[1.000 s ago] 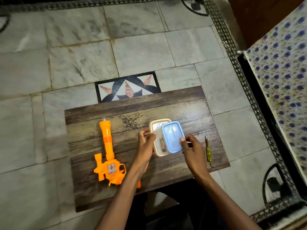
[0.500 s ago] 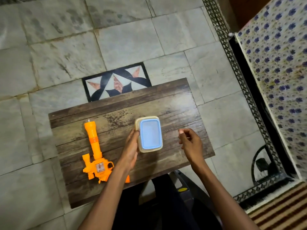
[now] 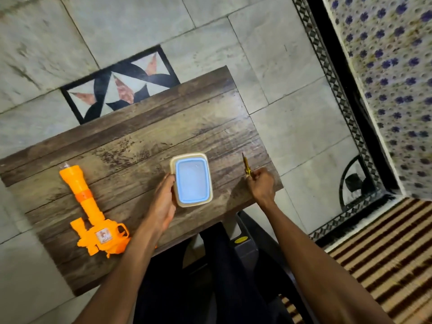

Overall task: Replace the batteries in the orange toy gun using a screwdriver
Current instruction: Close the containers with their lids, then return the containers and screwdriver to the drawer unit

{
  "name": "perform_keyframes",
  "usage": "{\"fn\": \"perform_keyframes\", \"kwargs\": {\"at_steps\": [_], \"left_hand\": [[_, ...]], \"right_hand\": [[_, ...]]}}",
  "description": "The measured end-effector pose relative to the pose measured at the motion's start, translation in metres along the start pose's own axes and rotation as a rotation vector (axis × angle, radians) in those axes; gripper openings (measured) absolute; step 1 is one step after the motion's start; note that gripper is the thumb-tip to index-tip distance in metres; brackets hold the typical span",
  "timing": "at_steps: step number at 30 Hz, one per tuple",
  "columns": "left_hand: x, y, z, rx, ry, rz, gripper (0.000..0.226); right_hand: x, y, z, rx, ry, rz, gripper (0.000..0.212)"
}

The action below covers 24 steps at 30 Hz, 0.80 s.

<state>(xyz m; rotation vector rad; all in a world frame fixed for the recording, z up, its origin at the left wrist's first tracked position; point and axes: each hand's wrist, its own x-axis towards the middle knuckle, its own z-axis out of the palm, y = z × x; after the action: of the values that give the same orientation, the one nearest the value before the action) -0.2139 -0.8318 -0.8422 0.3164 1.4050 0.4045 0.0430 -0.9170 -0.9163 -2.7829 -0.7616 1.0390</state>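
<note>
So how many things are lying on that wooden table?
3. The toy gun lies at the left, the lidded box in the middle with the left hand touching it, and the screwdriver at the right, pinched by the right hand. Anything inside the box is hidden.

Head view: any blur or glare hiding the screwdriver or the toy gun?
Head view: the orange toy gun is fairly sharp. Head view: the screwdriver is thin and slightly smeared, its near end hidden in the right hand. Head view: a pale sheen lies on the table at its far right, and the floor and patterned cloth are motion-blurred.
</note>
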Motion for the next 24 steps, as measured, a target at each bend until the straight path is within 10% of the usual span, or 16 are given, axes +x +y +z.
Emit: {"fn": "perform_keyframes", "kwargs": {"at_steps": [8,18,24], "left_hand": [[-0.002,0.014,0.010,0.003,-0.024,0.024,0.037],[-0.112,0.061,-0.013,-0.158,0.049,0.059,0.033],[-0.204,0.089,-0.035,-0.324,0.134,0.106,0.030]], "right_hand": [[0.002,-0.017,-0.004,-0.068,-0.051,-0.078,0.018],[-0.116,-0.136,-0.122,0.748,-0.619,-0.115,0.025],[-0.208,-0.212,-0.163,0.584,-0.714,-0.288,0.030]]}}
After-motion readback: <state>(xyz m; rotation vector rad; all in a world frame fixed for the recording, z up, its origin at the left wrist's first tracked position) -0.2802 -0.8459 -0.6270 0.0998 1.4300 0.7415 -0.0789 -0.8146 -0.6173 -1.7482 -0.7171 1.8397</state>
